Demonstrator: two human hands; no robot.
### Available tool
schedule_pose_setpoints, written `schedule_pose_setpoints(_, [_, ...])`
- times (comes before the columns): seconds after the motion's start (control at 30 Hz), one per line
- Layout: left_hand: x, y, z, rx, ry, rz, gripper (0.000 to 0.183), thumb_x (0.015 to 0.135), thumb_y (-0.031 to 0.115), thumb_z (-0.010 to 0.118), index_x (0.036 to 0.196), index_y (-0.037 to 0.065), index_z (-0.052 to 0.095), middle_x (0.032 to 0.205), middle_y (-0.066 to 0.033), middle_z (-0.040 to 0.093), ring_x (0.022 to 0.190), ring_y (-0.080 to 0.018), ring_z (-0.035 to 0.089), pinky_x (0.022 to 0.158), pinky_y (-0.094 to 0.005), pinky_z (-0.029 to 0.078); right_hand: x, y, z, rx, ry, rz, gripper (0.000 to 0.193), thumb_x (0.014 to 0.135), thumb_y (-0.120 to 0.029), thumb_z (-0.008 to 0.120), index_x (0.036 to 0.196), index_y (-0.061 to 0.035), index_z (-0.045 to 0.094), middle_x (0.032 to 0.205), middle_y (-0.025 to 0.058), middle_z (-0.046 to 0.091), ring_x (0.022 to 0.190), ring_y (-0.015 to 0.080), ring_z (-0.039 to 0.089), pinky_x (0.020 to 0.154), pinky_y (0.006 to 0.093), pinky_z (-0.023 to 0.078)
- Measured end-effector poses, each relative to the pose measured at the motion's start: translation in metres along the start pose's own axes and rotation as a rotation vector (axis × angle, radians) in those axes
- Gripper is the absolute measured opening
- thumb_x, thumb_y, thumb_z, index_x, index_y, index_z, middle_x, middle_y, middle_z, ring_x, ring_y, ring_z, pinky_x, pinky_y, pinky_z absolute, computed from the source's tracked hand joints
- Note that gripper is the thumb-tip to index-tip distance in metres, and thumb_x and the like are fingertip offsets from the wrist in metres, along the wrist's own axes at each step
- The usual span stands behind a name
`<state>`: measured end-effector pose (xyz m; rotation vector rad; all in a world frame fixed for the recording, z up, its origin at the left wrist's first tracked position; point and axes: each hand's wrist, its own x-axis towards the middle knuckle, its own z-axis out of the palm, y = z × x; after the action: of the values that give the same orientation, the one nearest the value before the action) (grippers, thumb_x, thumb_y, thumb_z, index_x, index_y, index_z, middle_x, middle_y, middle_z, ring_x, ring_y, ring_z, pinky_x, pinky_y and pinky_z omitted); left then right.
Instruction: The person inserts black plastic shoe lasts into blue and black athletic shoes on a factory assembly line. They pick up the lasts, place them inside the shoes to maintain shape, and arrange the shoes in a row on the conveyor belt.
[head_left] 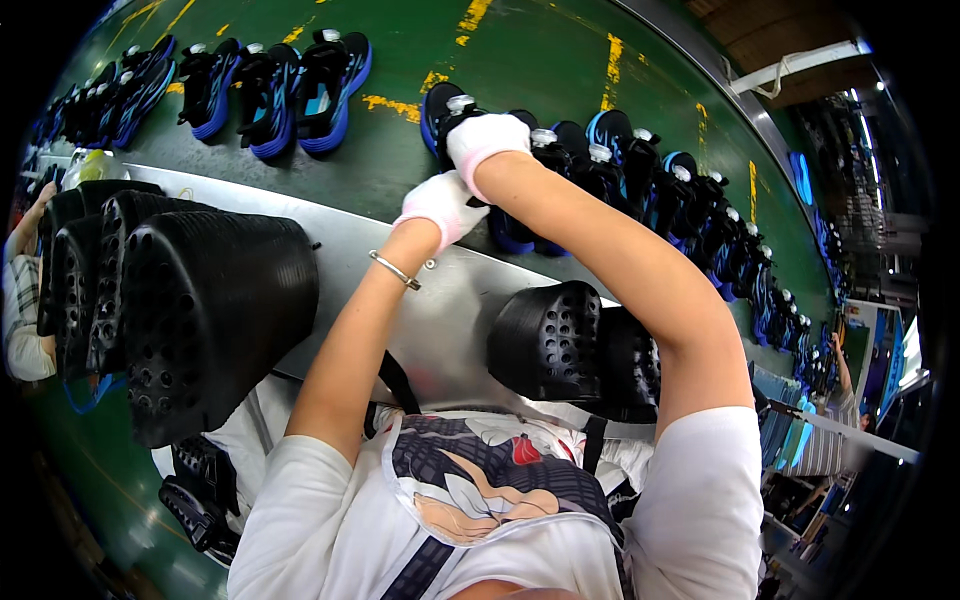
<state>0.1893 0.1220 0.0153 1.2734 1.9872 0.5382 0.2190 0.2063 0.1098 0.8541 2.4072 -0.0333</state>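
Observation:
Both my hands wear white gloves with pink cuffs and meet over the far edge of the metal bench. A black-and-blue sports shoe (439, 104) with white stuffing at its opening stands on the green surface. My right hand (487, 142) is curled over the near part of this shoe, its fingertips hidden behind the glove. Just below and left of it, my left hand (441, 207) is closed, with a small dark bit showing at its fingers. Whether that bit belongs to the same shoe I cannot tell. Another blue-soled shoe (511, 233) sits partly behind my right forearm.
Rows of similar shoes (335, 92) stand on the green surface (400, 45) to the left and right. Large black perforated moulds (225, 295) crowd the bench (375, 240) on the left. A smaller black mould (548, 340) sits near my body. Other people's arms (843, 365) show at both sides.

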Motion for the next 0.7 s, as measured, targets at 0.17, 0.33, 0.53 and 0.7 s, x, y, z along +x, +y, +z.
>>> schedule_pose_setpoints(0.17, [-0.006,0.008,-0.001,0.065,-0.007,0.022,0.042,0.082,0.042,0.064,0.106,0.009,0.068,0.102,-0.0181,0.068,0.096,-0.0366,0.064,0.084,-0.0437,0.051,0.004,0.0,0.004,0.025,0.017,0.001,0.028,0.086,-0.014,0.059,0.111,-0.0052,0.068,0.11,0.0151,0.069,0.101,0.0299,0.067,0.084,0.0389,0.053])
schedule_pose_setpoints(0.33, [-0.006,0.016,0.003,0.213,-0.003,-0.008,0.04,0.083,0.04,0.062,0.108,0.009,0.067,0.103,-0.0175,0.068,0.095,-0.0358,0.064,0.084,-0.0436,0.051,0.008,0.002,0.008,-0.003,0.014,-0.02,0.03,0.086,-0.015,0.06,0.114,-0.0095,0.069,0.113,0.0111,0.069,0.105,0.0263,0.067,0.084,0.0392,0.054])
schedule_pose_setpoints(0.53, [-0.017,0.026,-0.016,0.255,0.056,0.073,0.041,0.084,0.044,0.061,0.111,0.013,0.066,0.112,-0.0152,0.066,0.104,-0.0337,0.061,0.089,-0.0425,0.049,-0.046,0.021,-0.017,-0.095,0.052,-0.194,0.027,0.08,-0.012,0.064,0.105,-0.0034,0.07,0.105,0.0183,0.069,0.099,0.0316,0.067,0.082,0.039,0.054])
schedule_pose_setpoints(0.7, [-0.011,-0.008,-0.038,0.487,0.319,0.027,0.035,0.083,0.029,0.066,0.117,0.021,0.063,0.116,-0.0064,0.062,0.106,-0.0301,0.059,0.086,-0.0413,0.052,-0.143,0.045,-0.01,0.021,0.3,-0.311,0.026,0.093,-0.031,0.05,0.091,-0.008,0.062,0.085,0.0138,0.066,0.083,0.0337,0.064,0.073,0.0457,0.051])
